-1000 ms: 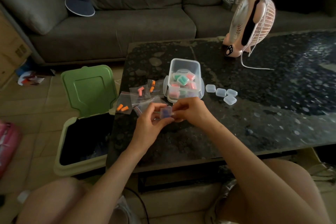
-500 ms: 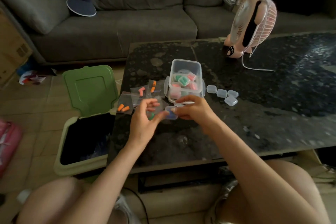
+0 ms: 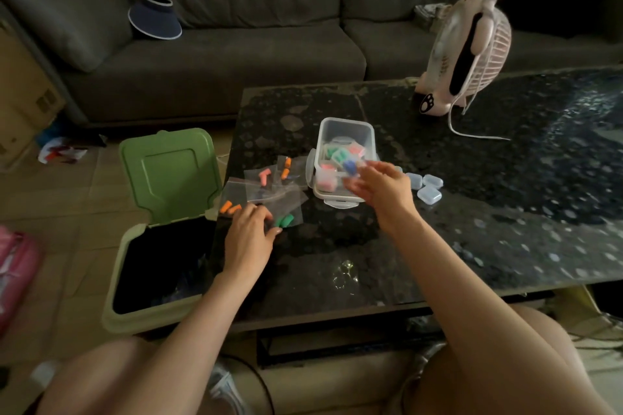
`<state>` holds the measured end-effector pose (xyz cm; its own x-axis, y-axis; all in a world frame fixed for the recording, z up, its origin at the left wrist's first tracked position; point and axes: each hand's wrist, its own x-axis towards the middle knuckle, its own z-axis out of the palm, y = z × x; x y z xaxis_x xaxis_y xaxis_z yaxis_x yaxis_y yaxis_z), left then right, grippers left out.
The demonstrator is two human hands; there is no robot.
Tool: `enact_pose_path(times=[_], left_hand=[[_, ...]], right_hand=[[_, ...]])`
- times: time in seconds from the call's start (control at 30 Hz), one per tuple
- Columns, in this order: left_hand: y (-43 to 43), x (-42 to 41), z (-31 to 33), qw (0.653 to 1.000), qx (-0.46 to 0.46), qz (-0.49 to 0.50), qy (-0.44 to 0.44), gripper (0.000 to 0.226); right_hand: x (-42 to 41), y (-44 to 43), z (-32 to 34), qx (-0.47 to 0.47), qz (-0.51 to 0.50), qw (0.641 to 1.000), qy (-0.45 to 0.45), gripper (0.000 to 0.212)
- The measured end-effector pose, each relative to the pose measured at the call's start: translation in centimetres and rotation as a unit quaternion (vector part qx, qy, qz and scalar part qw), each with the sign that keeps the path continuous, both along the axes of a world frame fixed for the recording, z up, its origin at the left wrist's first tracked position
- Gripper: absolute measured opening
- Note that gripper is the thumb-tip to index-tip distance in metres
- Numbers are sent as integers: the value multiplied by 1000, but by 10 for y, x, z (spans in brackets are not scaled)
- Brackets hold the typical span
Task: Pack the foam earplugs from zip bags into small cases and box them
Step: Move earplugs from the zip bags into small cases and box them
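Over the box (image 3: 348,122), right hand (image 3: 387,189) grip pinching a case (image 3: 350,166); left hand (image 3: 247,232) grip pinching a zip bag (image 3: 287,220)

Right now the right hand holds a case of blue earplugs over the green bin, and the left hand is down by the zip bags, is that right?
Not quite. The head view shows the right hand holding the case of blue earplugs over the clear box on the table, not the green bin, which stands open. The left hand is down by the zip bags.
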<state>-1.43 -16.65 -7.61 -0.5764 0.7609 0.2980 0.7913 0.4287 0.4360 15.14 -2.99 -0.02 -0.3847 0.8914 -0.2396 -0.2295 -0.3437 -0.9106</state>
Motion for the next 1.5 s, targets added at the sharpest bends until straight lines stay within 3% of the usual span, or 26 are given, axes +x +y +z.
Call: enact_pose_path(times=[0.1, 0.27, 0.37, 0.43, 0.53, 0.6, 0.73, 0.87, 1.03, 1.17, 1.3, 1.37, 1.43, 1.5], left_hand=[[-2, 1, -1, 999, 29, -22, -20, 16], [-8, 6, 9, 991, 127, -48, -12, 8], [-16, 4, 28, 980, 200, -22, 9, 4], [-25, -9, 37, 974, 223, 29, 24, 4], [-42, -41, 41, 962, 240, 128, 28, 10], [-55, -62, 36, 957, 216, 194, 2, 14], [-80, -93, 14, 938, 135, 315, -62, 18], [-95, -105, -1, 919, 84, 364, -123, 22], [-101, -116, -22, 905, 55, 368, -206, 24], [-92, -116, -25, 895, 5, 367, -254, 50], [-72, -81, 1, 953, 72, 235, -177, 28], [-63, -48, 18, 958, 101, 158, -215, 17], [-54, -14, 33, 931, 111, 99, -334, 13], [-44, 11, 42, 881, 81, 83, -459, 12]], right_hand=[[-3, 7, 8, 7, 17, 999, 35, 39], [-6, 2, 4, 109, 20, 986, -124, 27], [-9, -7, 1, 150, 106, 963, -197, 14], [-14, -16, -5, 218, 171, 920, -277, 11], [-26, -30, -22, 375, 208, 826, -366, 16], [-33, -38, -33, 409, 226, 795, -388, 19], [-44, -43, -49, 363, 241, 807, -398, 19], [-44, -40, -46, 263, 274, 855, -353, 24], [-38, -46, -40, 168, 315, 886, -296, 32], [-34, -46, -38, 158, 335, 887, -276, 34], [-30, -44, -35, 137, 339, 892, -266, 31], [-25, -43, -32, 123, 338, 897, -256, 30], [-18, -42, -28, 113, 342, 903, -234, 28], [-7, -41, -25, 107, 351, 907, -209, 26]])
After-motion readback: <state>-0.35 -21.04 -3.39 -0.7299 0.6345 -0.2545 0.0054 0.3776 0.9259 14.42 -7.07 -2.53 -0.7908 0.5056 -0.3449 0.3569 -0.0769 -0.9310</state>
